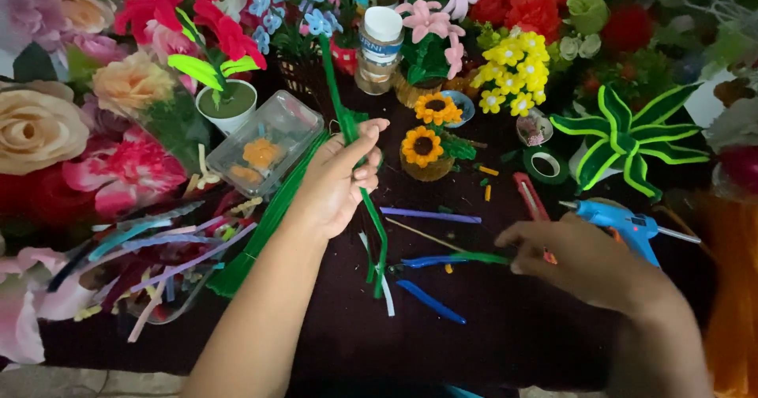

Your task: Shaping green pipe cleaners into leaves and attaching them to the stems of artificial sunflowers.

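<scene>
My left hand [339, 178] pinches a long green pipe cleaner stem [335, 82] that runs up toward the blue flowers and bends down below the hand to the dark table [474, 319]. My right hand [580, 260] grips the end of a second green pipe cleaner [478, 257] lying across blue-handled pliers [430, 283]. The two hands are apart, left one raised, right one low over the table.
A blue glue gun [624, 224] lies right of my right hand, red cutters [530, 197] and green tape [545, 163] behind it. Sunflower pot [425, 153], jar [379, 46], clear box [264, 141], a bundle of green stems [264, 228] and many craft flowers ring the table.
</scene>
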